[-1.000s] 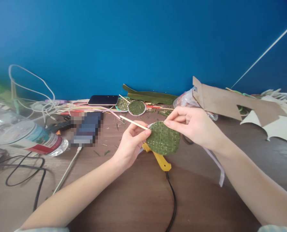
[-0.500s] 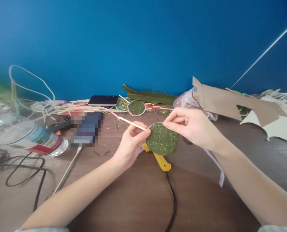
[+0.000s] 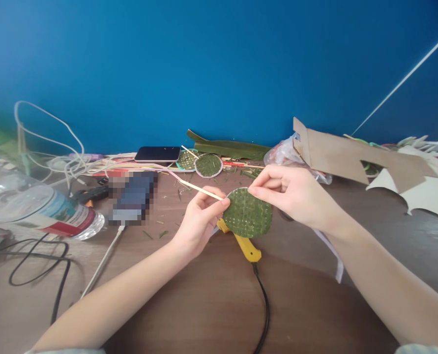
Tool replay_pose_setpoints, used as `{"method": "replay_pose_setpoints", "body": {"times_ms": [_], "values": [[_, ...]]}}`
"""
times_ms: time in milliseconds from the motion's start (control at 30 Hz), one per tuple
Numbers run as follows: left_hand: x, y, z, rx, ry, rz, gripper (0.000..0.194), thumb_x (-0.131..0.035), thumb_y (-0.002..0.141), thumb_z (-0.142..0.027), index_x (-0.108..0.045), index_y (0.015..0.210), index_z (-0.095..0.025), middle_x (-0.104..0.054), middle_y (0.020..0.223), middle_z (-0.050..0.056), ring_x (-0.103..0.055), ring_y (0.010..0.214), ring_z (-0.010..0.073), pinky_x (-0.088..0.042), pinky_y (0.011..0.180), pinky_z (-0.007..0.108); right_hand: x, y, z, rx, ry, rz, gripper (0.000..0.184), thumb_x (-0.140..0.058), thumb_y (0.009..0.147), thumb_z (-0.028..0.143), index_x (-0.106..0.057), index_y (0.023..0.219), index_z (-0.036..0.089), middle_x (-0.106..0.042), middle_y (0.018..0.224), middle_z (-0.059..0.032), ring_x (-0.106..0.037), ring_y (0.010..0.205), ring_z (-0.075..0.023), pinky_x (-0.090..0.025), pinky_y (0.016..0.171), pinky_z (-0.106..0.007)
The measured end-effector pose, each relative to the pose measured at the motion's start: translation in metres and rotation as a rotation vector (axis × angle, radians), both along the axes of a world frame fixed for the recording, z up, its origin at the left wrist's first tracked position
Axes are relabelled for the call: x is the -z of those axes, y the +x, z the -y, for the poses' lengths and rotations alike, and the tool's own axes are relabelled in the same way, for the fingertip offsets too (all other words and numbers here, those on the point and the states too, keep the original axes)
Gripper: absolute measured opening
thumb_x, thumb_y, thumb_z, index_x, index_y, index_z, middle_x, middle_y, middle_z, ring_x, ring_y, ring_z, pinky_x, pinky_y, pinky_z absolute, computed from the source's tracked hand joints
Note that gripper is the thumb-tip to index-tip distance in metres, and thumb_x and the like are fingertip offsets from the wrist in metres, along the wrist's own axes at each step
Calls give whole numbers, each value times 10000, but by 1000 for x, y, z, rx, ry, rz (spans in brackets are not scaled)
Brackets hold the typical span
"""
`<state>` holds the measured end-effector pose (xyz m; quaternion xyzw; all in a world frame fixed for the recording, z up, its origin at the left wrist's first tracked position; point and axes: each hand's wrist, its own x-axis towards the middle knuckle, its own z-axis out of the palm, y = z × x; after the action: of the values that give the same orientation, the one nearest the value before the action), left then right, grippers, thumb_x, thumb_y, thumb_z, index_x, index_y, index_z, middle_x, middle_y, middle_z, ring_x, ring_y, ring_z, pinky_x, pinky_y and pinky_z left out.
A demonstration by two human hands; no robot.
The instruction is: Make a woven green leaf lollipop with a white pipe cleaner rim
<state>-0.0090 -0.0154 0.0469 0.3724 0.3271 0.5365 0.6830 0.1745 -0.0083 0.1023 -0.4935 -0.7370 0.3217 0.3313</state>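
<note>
Held up over the table is a round green woven leaf fan [image 3: 247, 215] with a pale stick handle [image 3: 203, 190] pointing to the left. My left hand [image 3: 204, 219] is closed, pinching the fan where the stick meets its edge. The fingertips of my right hand [image 3: 287, 189] pinch the fan's top rim, where a thin whitish edging shows. A pale ribbon strip [image 3: 331, 250] hangs below my right wrist. Beneath the fan lies a yellow-handled corded tool [image 3: 248, 250], its front part hidden by the fan and my left hand.
Two small woven fans [image 3: 209, 165] lie at the back, beside long green leaves [image 3: 229, 147] and leaf scraps. A plastic bottle [image 3: 56, 211], a phone on a cable [image 3: 133, 196] and tangled cords occupy the left. Cut cardboard [image 3: 362, 155] and a plastic bag [image 3: 283, 150] sit at the right.
Almost nothing differs. Both hands keep their pinch on the fan, which has shifted very slightly downward at its lower edge.
</note>
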Motion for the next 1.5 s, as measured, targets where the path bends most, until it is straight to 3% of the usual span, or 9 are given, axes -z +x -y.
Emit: {"method": "replay_pose_setpoints", "body": {"times_ms": [1500], "values": [[0, 0, -1, -21, -3, -39, 144, -750, 636, -171, -606, 646, -166, -575, 660, -33, -508, 626, 68, -399, 581, 191, 0, 1, -1, -2, 42, 43, 164, -587, 806, 318, -580, 703, 191, -658, 607, 9, -556, 528, -110, -368, 498, -240]]}}
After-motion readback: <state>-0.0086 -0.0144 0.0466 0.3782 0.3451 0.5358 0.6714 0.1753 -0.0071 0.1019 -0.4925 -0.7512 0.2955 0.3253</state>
